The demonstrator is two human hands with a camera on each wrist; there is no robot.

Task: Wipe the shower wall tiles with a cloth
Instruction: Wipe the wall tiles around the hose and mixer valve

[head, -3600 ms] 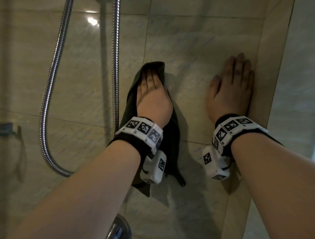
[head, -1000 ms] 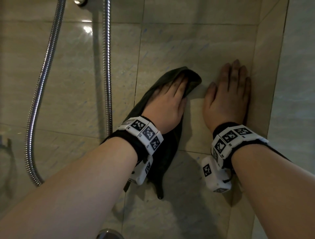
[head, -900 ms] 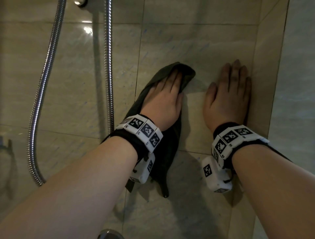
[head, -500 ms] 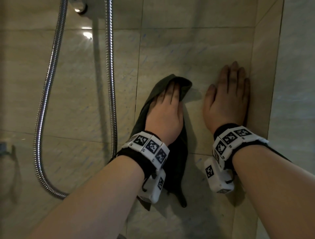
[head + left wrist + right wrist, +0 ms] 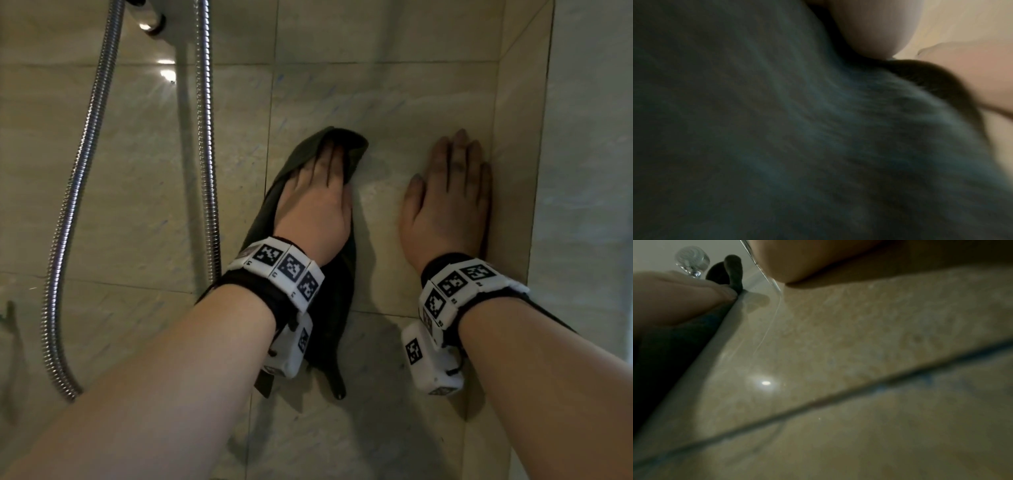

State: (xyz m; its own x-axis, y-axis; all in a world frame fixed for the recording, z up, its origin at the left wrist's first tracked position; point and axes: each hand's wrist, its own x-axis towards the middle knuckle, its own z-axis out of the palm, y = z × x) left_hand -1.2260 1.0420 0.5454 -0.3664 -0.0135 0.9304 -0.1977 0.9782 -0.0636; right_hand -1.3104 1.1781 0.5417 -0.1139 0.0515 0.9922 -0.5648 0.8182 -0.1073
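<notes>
Compared with a moment before, the cloth [image 5: 337, 150] had been slid slightly up the wall [image 5: 394, 102] under the left hand [image 5: 317, 205], its fingers [image 5: 330, 164] straight and pressed flat. The right hand [image 5: 445, 202] was kept flat against bare tile, fingers released, beside the corner.

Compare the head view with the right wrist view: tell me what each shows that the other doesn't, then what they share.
Only the head view shows the left hand pressing the cloth flat on the tiles, the shower hose, and the right hand laid flat beside the corner.

Only the right wrist view shows a close-up of a grout line and a light glint on the tile; the right hand's underside is at the top edge.

Both show the beige tiles, the dark cloth and the right hand.
</notes>
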